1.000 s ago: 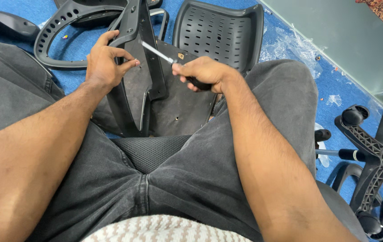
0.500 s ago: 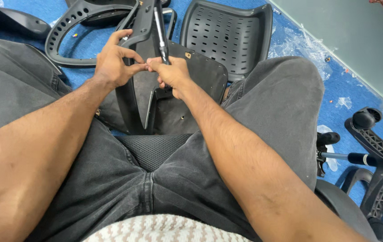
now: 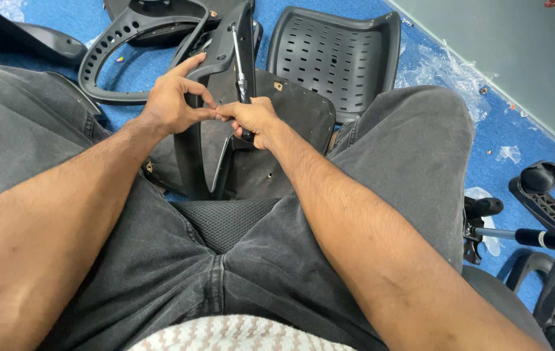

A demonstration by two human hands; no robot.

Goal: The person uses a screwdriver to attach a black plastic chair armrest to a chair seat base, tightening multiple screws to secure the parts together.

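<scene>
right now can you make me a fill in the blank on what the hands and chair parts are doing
1. The right hand holds a ____ with its shaft pointing away from the person.
2. The left hand touches the black ____ part between the knees.
3. The perforated backrest lies on ____ carpet.

Missing words: screwdriver; chair; blue

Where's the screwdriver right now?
In the head view, the screwdriver is upper centre, gripped in the right hand, its shaft pointing up along the black armrest. The left hand touches the right hand's fingertips beside it.
</scene>
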